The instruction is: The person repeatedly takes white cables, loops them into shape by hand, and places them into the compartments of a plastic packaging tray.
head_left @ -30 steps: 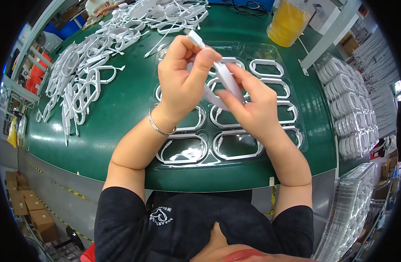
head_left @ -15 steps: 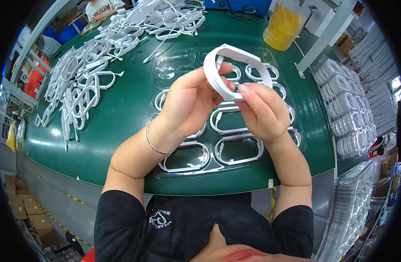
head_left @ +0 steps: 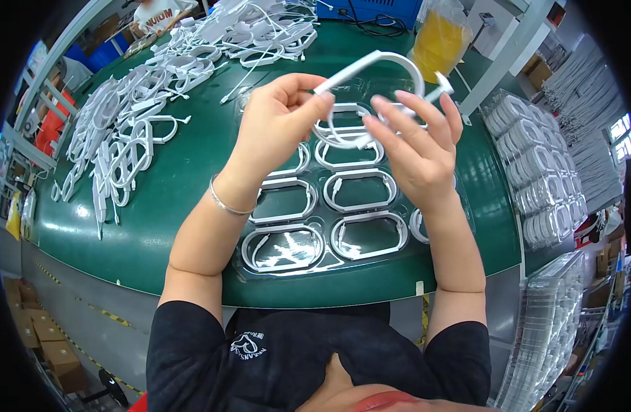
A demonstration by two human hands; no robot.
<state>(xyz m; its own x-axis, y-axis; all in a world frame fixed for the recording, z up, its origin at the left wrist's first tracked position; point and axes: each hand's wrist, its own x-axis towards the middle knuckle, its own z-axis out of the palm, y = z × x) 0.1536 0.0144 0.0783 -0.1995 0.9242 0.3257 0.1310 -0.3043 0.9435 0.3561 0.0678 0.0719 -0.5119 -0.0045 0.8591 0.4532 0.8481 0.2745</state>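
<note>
A white coiled cable (head_left: 360, 65) is held up over the table, one end of its loop pinched between the thumb and fingers of my left hand (head_left: 281, 123). My right hand (head_left: 422, 147) is at the other side of the loop with its fingers spread and partly blurred. A white plug end (head_left: 444, 84) sticks out beyond those fingertips. Below both hands lies a clear plastic tray (head_left: 329, 264), with several coiled cables (head_left: 360, 209) seated in its oval pockets. My forearms and hands cover part of the tray.
A heap of loose white cables (head_left: 133, 110) spreads over the green table (head_left: 178, 226) at left and back. A yellow roll in plastic (head_left: 439, 41) stands behind. Trays of coiled cables (head_left: 535, 165) are stacked at right. Another person (head_left: 157, 15) sits across the table.
The coiled cable has been turned and its loop opened wider. My left hand has shifted left to its end; the fingers of my right hand have come off the band and spread.
</note>
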